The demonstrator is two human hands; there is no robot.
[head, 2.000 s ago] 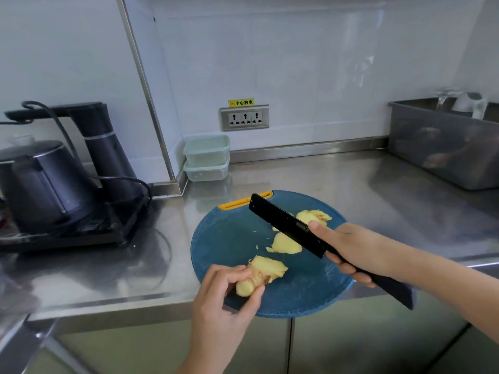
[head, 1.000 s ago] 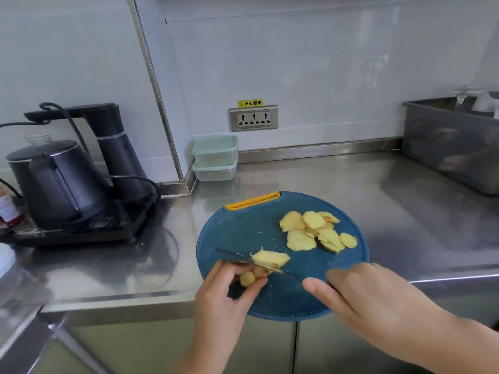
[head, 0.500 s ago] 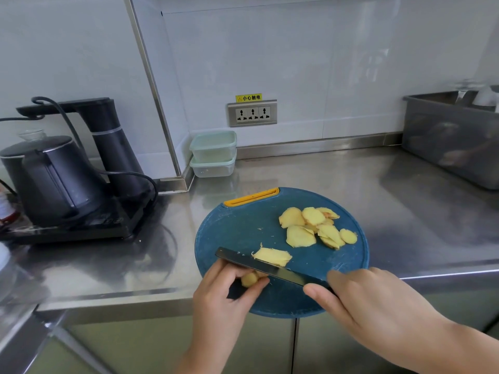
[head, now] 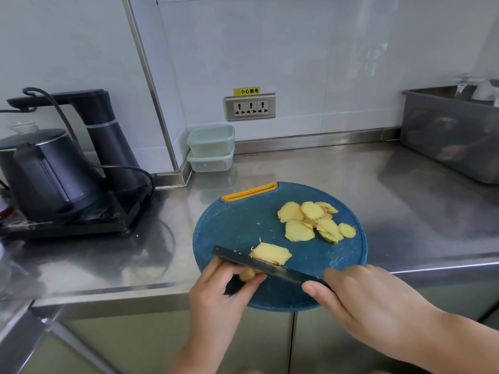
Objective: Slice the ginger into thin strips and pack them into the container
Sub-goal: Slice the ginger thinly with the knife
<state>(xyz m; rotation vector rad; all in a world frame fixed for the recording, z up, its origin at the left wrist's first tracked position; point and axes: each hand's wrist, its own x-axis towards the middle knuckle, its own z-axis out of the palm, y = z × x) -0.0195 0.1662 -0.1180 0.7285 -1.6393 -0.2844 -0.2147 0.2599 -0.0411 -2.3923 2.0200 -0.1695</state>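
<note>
A round blue cutting board [head: 237,228] lies at the counter's front edge. On its near left part sits a peeled ginger piece [head: 271,253]. My left hand [head: 224,295] pinches the ginger's near end between fingers and thumb. My right hand [head: 370,303] grips the handle of a black knife [head: 259,264], whose blade lies across the ginger's near side. Several cut ginger slices [head: 310,222] are piled on the board's far right. Two stacked clear containers [head: 211,148] with pale green lids stand by the back wall.
A black kettle [head: 51,174] on a black base with a cord stands at the left. A grey bin [head: 453,136] sits at the back right. A wall socket [head: 250,107] is above the containers. Bare steel counter [head: 351,174] surrounds the board.
My right hand brought the knife down from above the slices to the ginger my left hand holds. Over the last half second the blade stays against the ginger with little movement.
</note>
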